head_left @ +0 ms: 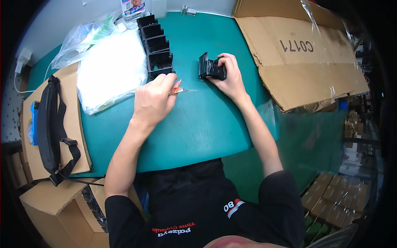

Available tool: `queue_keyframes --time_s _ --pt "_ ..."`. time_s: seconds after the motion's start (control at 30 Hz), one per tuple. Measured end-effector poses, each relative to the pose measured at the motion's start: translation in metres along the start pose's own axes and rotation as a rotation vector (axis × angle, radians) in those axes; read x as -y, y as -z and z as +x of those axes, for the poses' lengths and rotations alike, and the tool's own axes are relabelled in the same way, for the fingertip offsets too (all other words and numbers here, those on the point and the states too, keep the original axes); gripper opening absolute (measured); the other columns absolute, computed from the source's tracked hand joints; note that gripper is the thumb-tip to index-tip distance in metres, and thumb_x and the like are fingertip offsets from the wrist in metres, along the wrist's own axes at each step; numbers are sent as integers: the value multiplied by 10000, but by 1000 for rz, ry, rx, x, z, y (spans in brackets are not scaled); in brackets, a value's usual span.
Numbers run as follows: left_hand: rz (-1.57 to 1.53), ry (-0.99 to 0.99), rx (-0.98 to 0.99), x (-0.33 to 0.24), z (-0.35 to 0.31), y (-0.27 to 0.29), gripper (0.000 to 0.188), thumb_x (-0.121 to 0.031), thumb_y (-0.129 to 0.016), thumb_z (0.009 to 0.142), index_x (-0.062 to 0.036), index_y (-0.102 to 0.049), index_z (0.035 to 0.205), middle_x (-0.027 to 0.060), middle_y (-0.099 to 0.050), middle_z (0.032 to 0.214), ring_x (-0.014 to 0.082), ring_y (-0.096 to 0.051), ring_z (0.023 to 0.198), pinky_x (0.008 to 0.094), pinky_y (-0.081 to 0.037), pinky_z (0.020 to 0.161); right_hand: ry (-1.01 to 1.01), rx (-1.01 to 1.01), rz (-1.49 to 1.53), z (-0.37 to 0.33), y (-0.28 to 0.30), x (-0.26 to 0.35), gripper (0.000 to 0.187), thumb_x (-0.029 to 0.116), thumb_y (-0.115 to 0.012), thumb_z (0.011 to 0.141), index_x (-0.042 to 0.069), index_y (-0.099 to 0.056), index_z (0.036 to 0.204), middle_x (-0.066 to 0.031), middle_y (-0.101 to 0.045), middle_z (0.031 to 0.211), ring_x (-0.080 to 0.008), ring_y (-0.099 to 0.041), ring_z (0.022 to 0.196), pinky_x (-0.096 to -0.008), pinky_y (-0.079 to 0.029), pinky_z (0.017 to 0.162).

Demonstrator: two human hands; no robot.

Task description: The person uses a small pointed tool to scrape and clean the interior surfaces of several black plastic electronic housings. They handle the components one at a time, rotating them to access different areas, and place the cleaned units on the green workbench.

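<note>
My left hand [153, 101] is closed around a small craft knife [175, 90] with a red-and-tan handle. Its thin pointed blade sticks out to the right, just above the green mat and apart from any part. To the right, my right hand [232, 80] grips a black plastic housing [205, 66] with a flat, frame-like face turned left. My fingers hide some of its far side. Beyond my left hand, several similar black plastic housings [159, 44] stand in a row, the nearest one partly covered by my knuckles.
A white plastic-wrapped bundle [111, 70] and clear bags [84, 41] lie at the left. A black waist bag [51, 124] rests on cardboard. An opened cardboard box [297, 58] leans at the right. A labelled bottle [133, 12] stands at the back.
</note>
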State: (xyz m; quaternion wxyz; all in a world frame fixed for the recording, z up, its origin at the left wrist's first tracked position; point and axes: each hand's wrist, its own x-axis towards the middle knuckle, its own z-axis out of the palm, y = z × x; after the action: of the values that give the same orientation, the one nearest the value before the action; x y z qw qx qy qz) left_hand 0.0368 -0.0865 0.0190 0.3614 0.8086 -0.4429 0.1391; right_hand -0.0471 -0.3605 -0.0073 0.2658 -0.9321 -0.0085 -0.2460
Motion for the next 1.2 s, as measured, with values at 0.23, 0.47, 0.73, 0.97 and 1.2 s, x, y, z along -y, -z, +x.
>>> queue_keyframes --time_s 0.23,0.47,0.73,0.97,1.2 --pt "-33 6 -15 -3 -1 2 232 -200 -766 911 -59 -670 1068 94 -624 833 295 -676 699 410 -515 584 171 260 90 -19 22 32 702 389 -1022 566 53 -535 943 -212 -391 1505 -396 -572 1221 -446 -571 924" --pt "-17 49 72 -14 8 10 282 -216 -732 961 -28 -703 1170 90 -582 795 287 -641 691 406 -507 600 -44 54 395 -18 20 42 614 117 -893 693 34 -522 1174 -140 -576 1236 -298 -609 1198 -396 -541 1034" --pt "-3 -10 100 -23 2 9 229 -203 -761 931 -111 -744 1141 59 -545 753 244 -607 639 387 -493 572 134 338 368 7 37 43 847 103 -794 752 33 -429 1513 -193 -589 1371 -341 -582 1301 -408 -454 1142" --pt "72 -77 160 -28 1 2 251 -220 -785 901 -151 -761 1141 32 -534 741 204 -600 618 354 -479 542 46 286 401 -29 13 40 736 306 -947 711 12 -621 1301 -174 -607 1244 -326 -639 1117 -399 -545 950" --pt "32 -49 209 -32 0 5 244 -191 -784 900 -119 -761 1132 46 -555 733 215 -601 603 360 -481 537 232 -7 280 -22 20 50 576 235 -939 675 95 -739 1197 -121 -639 1228 -317 -638 1117 -433 -536 942"
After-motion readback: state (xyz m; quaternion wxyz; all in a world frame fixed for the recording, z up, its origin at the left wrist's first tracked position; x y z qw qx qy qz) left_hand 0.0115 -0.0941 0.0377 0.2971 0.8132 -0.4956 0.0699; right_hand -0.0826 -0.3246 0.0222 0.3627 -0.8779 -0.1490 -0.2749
